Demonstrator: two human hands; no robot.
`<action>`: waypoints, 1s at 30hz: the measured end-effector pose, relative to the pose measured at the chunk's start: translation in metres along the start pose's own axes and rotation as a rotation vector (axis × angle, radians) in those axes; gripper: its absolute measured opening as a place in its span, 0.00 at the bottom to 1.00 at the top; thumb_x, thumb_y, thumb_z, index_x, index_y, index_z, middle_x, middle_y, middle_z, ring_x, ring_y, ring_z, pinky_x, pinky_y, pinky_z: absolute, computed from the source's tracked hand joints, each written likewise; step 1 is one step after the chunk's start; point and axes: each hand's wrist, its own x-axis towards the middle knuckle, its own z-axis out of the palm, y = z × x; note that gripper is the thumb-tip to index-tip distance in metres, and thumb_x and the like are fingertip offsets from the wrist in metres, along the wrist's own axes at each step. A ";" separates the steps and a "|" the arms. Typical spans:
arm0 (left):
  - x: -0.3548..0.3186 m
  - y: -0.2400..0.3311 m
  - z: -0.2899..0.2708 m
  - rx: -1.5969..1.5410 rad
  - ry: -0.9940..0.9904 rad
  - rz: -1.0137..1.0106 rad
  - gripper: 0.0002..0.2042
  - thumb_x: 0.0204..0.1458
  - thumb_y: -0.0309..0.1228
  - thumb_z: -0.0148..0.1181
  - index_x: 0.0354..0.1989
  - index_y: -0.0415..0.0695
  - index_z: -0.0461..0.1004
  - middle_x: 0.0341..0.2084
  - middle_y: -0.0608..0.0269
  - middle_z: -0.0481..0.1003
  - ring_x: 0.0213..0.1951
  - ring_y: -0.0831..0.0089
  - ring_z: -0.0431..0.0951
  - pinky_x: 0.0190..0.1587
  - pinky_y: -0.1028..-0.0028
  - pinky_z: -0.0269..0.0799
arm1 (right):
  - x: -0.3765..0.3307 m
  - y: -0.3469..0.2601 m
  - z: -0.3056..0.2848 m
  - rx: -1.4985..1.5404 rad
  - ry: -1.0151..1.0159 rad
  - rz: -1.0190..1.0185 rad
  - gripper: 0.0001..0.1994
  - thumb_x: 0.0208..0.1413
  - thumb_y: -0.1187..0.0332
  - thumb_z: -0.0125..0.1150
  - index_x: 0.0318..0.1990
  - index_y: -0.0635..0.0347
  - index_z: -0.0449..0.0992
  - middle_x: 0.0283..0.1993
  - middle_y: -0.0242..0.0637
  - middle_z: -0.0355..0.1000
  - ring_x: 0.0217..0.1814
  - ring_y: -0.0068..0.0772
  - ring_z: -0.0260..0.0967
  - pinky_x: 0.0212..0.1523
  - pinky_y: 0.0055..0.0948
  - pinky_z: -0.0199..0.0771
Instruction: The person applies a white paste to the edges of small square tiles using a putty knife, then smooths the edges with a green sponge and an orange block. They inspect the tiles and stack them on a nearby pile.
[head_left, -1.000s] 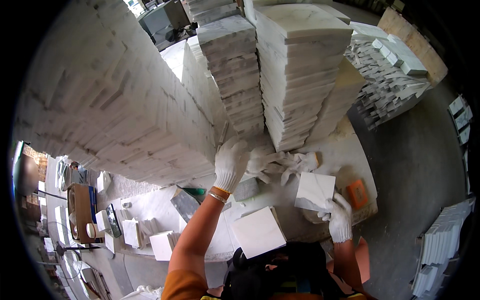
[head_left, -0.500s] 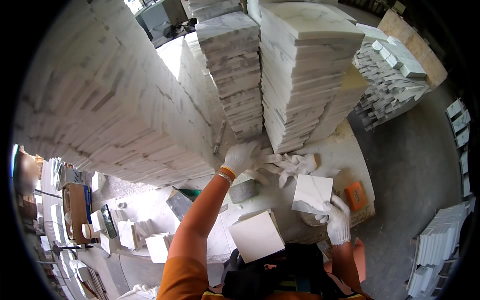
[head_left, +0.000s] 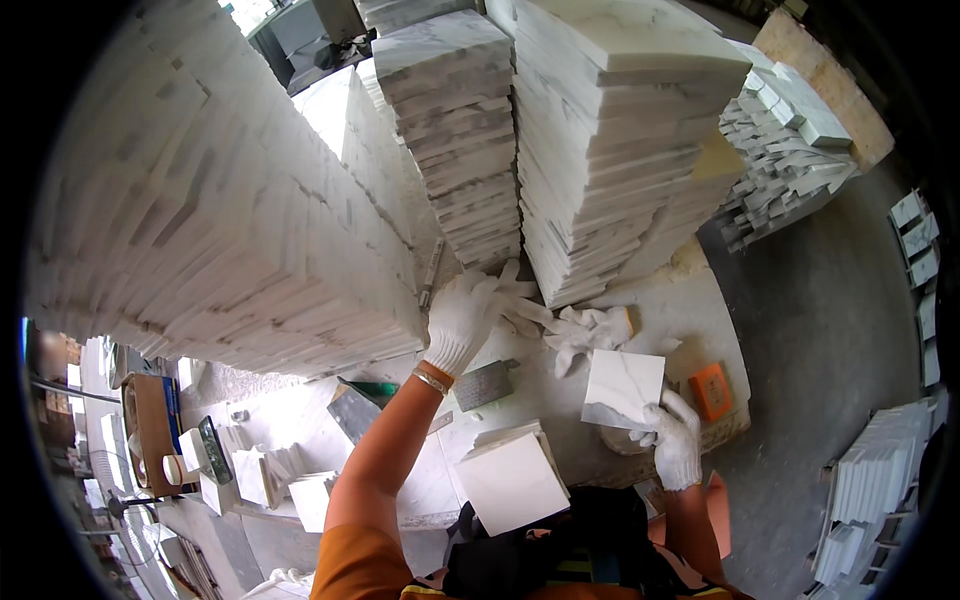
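Observation:
My left hand point(head_left: 475, 308), in a white knit glove, reaches to the foot of the middle marble tile stack point(head_left: 465, 150). Its fingers are spread, with nothing visible held in them. Loose white gloves point(head_left: 590, 335) lie right beside its fingertips. A marker pen point(head_left: 432, 270) rests left of this hand, along the left stack. My right hand point(head_left: 675, 440), also gloved, grips a square white marble tile point(head_left: 624, 385) with grey veining by its lower right corner. Below my left hand lies a grey rectangular block point(head_left: 484, 386). A small pile of white tiles point(head_left: 513, 480) sits close to my body.
Tall tile stacks rise at the left point(head_left: 230, 200) and right point(head_left: 610, 150). An orange block point(head_left: 711, 391) lies near the table's right edge. Smaller tiles point(head_left: 262, 475), a dark triangular piece point(head_left: 358, 408) and a cardboard box point(head_left: 150, 430) stand at left.
My left hand has shifted slightly left and its fingers have spread more. My right hand keeps the tile in nearly the same place. The view has tilted a little.

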 end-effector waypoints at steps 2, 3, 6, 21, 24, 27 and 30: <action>0.006 -0.002 0.000 -0.044 -0.093 0.188 0.16 0.52 0.36 0.60 0.49 0.48 0.78 0.50 0.58 0.78 0.48 0.55 0.78 0.48 0.58 0.73 | 0.001 -0.001 -0.001 -0.032 -0.010 0.008 0.17 0.56 0.63 0.61 0.46 0.68 0.79 0.34 0.39 0.79 0.29 0.26 0.77 0.28 0.21 0.69; 0.009 -0.004 -0.001 -0.060 -0.132 0.274 0.14 0.51 0.35 0.61 0.45 0.48 0.79 0.51 0.59 0.77 0.48 0.56 0.78 0.49 0.59 0.73 | 0.002 -0.001 0.001 -0.036 -0.026 0.006 0.16 0.56 0.63 0.61 0.46 0.68 0.79 0.34 0.39 0.79 0.29 0.26 0.77 0.28 0.21 0.69; 0.014 -0.016 0.024 -0.116 0.006 0.463 0.16 0.49 0.35 0.63 0.48 0.49 0.78 0.52 0.61 0.76 0.49 0.58 0.77 0.49 0.60 0.73 | 0.003 -0.003 0.006 -0.055 -0.064 0.000 0.16 0.57 0.63 0.61 0.45 0.67 0.79 0.35 0.39 0.79 0.30 0.26 0.77 0.29 0.22 0.70; 0.023 -0.017 0.036 -0.118 -0.420 0.102 0.25 0.51 0.39 0.62 0.58 0.48 0.71 0.58 0.59 0.72 0.54 0.55 0.74 0.55 0.61 0.73 | 0.001 -0.011 0.017 -0.082 -0.090 0.001 0.17 0.57 0.62 0.61 0.47 0.66 0.79 0.35 0.38 0.80 0.30 0.26 0.77 0.30 0.21 0.69; 0.016 -0.011 0.020 -0.019 -0.407 0.074 0.26 0.53 0.44 0.60 0.61 0.51 0.70 0.62 0.58 0.69 0.58 0.51 0.70 0.60 0.52 0.68 | 0.006 -0.018 0.027 -0.064 -0.061 0.002 0.21 0.53 0.63 0.61 0.51 0.68 0.78 0.36 0.39 0.79 0.27 0.25 0.75 0.25 0.18 0.66; -0.022 -0.002 0.020 0.142 -0.141 0.316 0.28 0.54 0.50 0.57 0.63 0.55 0.69 0.65 0.59 0.67 0.62 0.49 0.65 0.63 0.38 0.58 | 0.016 -0.020 0.033 -0.012 -0.127 -0.009 0.21 0.55 0.63 0.61 0.52 0.69 0.77 0.36 0.38 0.79 0.27 0.26 0.75 0.25 0.18 0.66; -0.027 -0.005 0.025 0.103 -0.246 0.216 0.27 0.56 0.57 0.52 0.62 0.61 0.72 0.68 0.62 0.63 0.68 0.44 0.57 0.64 0.34 0.49 | 0.033 -0.019 0.046 0.003 -0.212 0.039 0.18 0.58 0.63 0.62 0.51 0.67 0.79 0.40 0.39 0.80 0.29 0.28 0.77 0.28 0.20 0.70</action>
